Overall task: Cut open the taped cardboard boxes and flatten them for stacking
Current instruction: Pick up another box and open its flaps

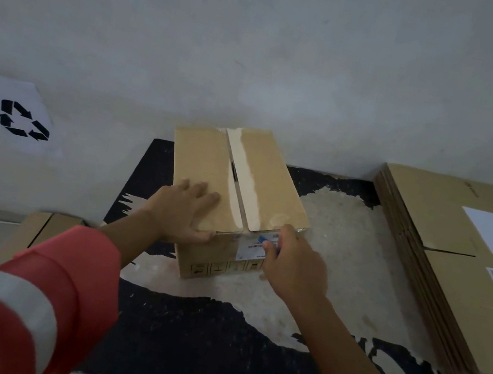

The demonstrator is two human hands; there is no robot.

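The cardboard box (207, 160) sits in the middle of the frame on a worn black mat (181, 323), close to the wall. Its top flaps are closed, and pale tape (250, 187) runs along the centre seam. A dark gap shows partway up that seam, so the tape may be partly slit.

The left hand (183, 208) lies flat on the left flap with straight fingers and the thumb hooked over the near edge; its grip is wide and holds nothing. The right hand (294, 264) is at the box's near top edge, its grip closed around a small blue tool (263, 240), probably a cutter, though no blade is visible.

The box looks light and likely empty. Its walls are stiff, but the flaps will give under pressure, so it is best steadied by pressing near an edge, where the wall backs the flap, with fingers well off the seam. The glossy tape looks slick and tough.

A stack of flattened boxes (449, 222) lies at the right of the frame, a recycling sign (23, 119) at the upper left, and more flat cardboard (47, 227) at the lower left.
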